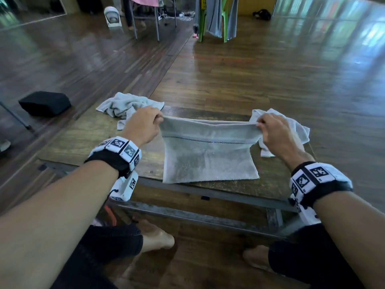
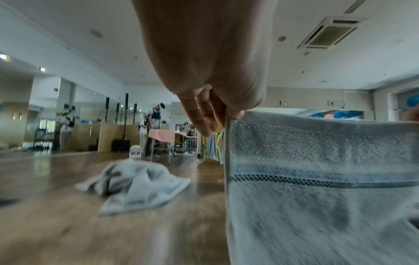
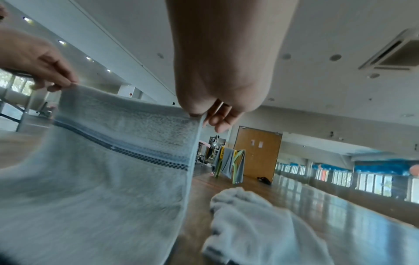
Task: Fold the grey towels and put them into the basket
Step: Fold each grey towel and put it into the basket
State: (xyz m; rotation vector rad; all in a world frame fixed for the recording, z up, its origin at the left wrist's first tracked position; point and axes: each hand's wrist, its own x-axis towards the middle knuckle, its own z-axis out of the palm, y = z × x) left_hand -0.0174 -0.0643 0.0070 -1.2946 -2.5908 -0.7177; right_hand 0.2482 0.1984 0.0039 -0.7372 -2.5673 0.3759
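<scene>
A grey towel (image 1: 208,151) with a dark checked stripe hangs doubled between my two hands above a low wooden table (image 1: 83,138); its lower edge rests on the tabletop. My left hand (image 1: 145,126) pinches the towel's upper left corner (image 2: 231,118). At the upper right corner, my right hand (image 1: 270,132) pinches it too (image 3: 199,116). A crumpled grey towel (image 1: 127,105) lies at the table's far left (image 2: 138,186). Another crumpled grey towel (image 1: 291,126) lies at the far right behind my right hand (image 3: 260,224). No basket is in view.
A black block (image 1: 44,103) lies on the wooden floor to the left. Far back stand a metal-legged table with pink cloth (image 1: 143,1), a white fan (image 1: 112,16) and a green chair draped with grey cloths (image 1: 216,15). My knees and bare feet are under the table's near edge.
</scene>
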